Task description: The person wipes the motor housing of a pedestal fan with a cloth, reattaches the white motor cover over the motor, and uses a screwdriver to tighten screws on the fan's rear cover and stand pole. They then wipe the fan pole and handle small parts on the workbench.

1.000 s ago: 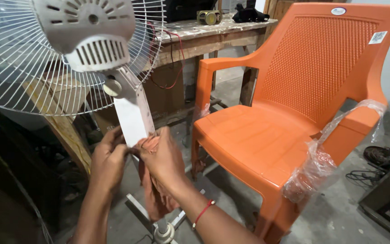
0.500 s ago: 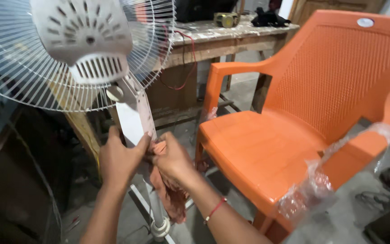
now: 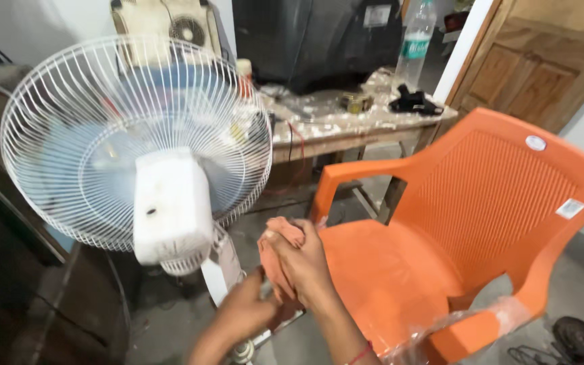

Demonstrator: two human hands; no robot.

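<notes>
The right hand (image 3: 302,260) clenches a soft, limp pink cloth (image 3: 275,253), easily bunched anywhere, while the left hand (image 3: 245,311) grasps the fan's stiff white stand (image 3: 221,270).

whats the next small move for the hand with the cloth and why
Probably bring the cloth back onto the fan's white stand. The right hand holds the cloth bunched just beside the stand, apparently not touching it, while the left hand sits low by the pole.

Bare forearms; red thread bracelet (image 3: 360,352) on right wrist.
</notes>
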